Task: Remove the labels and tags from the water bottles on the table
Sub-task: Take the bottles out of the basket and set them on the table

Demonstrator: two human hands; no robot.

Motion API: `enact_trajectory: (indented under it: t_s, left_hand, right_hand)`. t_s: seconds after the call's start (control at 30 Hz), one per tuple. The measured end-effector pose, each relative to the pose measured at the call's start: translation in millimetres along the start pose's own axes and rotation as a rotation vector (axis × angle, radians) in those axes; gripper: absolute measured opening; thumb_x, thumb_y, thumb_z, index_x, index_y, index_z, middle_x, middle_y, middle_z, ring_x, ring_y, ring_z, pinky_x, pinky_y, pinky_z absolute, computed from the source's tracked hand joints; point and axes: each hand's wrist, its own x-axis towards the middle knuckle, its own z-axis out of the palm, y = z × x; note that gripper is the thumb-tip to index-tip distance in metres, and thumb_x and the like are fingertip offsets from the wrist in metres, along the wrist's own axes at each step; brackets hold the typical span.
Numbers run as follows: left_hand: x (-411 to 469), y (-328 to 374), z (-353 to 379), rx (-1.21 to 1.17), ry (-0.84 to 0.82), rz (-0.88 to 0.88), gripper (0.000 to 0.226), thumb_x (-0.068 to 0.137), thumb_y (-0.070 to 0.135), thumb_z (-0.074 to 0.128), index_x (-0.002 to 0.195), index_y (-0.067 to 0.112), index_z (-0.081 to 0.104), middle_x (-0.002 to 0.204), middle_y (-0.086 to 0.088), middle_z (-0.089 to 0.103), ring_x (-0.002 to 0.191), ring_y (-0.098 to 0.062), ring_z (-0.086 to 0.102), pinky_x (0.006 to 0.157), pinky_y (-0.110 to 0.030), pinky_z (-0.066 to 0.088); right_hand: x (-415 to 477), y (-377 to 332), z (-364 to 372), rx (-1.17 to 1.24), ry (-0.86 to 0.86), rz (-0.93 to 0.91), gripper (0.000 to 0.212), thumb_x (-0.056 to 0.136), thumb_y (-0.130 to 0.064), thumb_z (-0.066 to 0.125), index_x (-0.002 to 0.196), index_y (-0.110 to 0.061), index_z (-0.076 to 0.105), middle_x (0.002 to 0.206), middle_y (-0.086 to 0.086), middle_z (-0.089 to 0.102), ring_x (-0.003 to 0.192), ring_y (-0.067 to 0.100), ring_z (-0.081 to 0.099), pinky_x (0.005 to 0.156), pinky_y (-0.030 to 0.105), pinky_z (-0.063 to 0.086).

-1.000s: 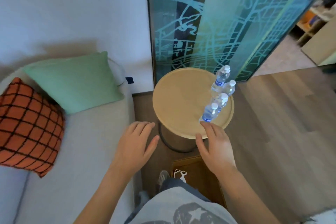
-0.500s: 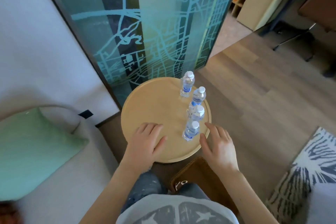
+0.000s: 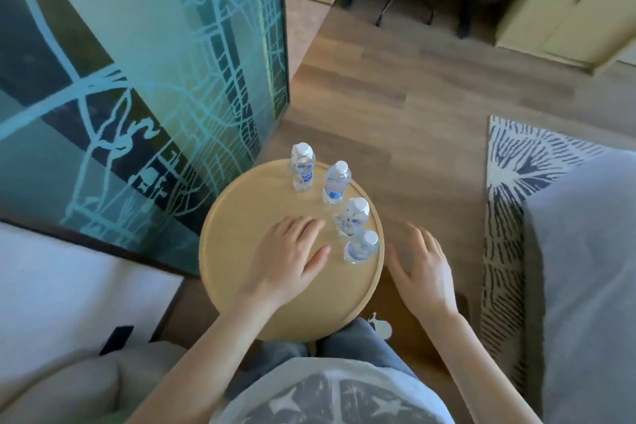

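Four small clear plastic water bottles, each upright with a white cap, stand in a curved row along the far right edge of a round, pale wooden side table [image 3: 241, 217] with a raised rim. The farthest bottle [image 3: 302, 167] carries a blue-and-white label around its middle; the second bottle [image 3: 336, 182] shows a blue band low on its body; the third bottle [image 3: 352, 217] looks crinkled, with dark flecks on its clear wall, and whether a label remains on it cannot be told; the nearest bottle [image 3: 361, 247] bears a blue label near its base. A person's left hand [image 3: 292, 258] hovers palm-down over the tabletop, fingers spread and holding nothing, with the nearest bottle just beside its thumb on the outer side and the third bottle just beyond its fingertips. The right hand [image 3: 421, 268] is likewise spread and empty, held past the table's rim over the wooden floor [image 3: 413, 107], with the nearest bottle just to its inner side. That bottle stands between the two hands, touching neither. Beyond the left hand rises a teal glass panel [image 3: 137, 79] etched with a street-map pattern. Outward from the right hand lies a black-and-white patterned rug [image 3: 509, 189].
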Motion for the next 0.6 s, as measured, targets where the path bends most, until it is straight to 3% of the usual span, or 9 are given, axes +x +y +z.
enact_trajectory:
  t_s: [0.1,0.23,0.37,0.5,0.6]
  left_hand:
    - [9,-10,4,-0.044,-0.029,0.034,0.046,0.096,0.038,0.044,0.120,0.005,0.065,0.116,-0.008,0.067,0.100,-0.029,0.064,0.082,-0.042,0.055]
    - [18,-18,17,-0.071,-0.112,0.052,0.052,0.097,0.039,0.040,0.124,0.001,0.063,0.120,-0.012,0.066,0.106,-0.032,0.063,0.087,-0.046,0.054]
    - [26,-21,32,-0.092,-0.179,0.041,0.056,0.096,0.041,0.037,0.126,0.001,0.062,0.122,-0.013,0.065,0.108,-0.033,0.061,0.089,-0.045,0.053]
    - [34,-27,52,-0.100,-0.218,0.014,0.056,0.096,0.041,0.035,0.127,0.002,0.061,0.124,-0.011,0.064,0.111,-0.032,0.060,0.090,-0.044,0.052]
    - [40,-32,71,-0.122,-0.228,-0.017,0.051,0.097,0.037,0.041,0.126,0.000,0.061,0.121,-0.013,0.065,0.109,-0.033,0.061,0.090,-0.044,0.052]
  right_hand:
    - [-5,-2,11,0.046,0.015,0.058,0.047,0.092,-0.039,0.056,0.133,-0.016,0.053,0.124,0.005,0.065,0.113,0.019,0.054,0.089,0.031,0.046]
    - [-9,8,30,0.130,-0.034,0.189,0.065,0.089,-0.038,0.071,0.145,-0.034,0.038,0.142,-0.013,0.047,0.125,0.002,0.045,0.093,0.022,0.041]
    - [-5,23,51,0.209,-0.098,0.282,0.077,0.082,-0.048,0.071,0.145,-0.047,0.027,0.135,-0.035,0.031,0.123,-0.011,0.037,0.087,0.013,0.038]
    - [-1,46,80,0.272,-0.128,0.390,0.086,0.070,-0.061,0.069,0.144,-0.048,0.027,0.131,-0.035,0.031,0.116,-0.016,0.035,0.083,0.011,0.037]
    - [1,68,110,0.322,-0.183,0.455,0.094,0.066,-0.057,0.076,0.145,-0.048,0.026,0.134,-0.031,0.032,0.114,-0.021,0.035,0.086,0.012,0.036]
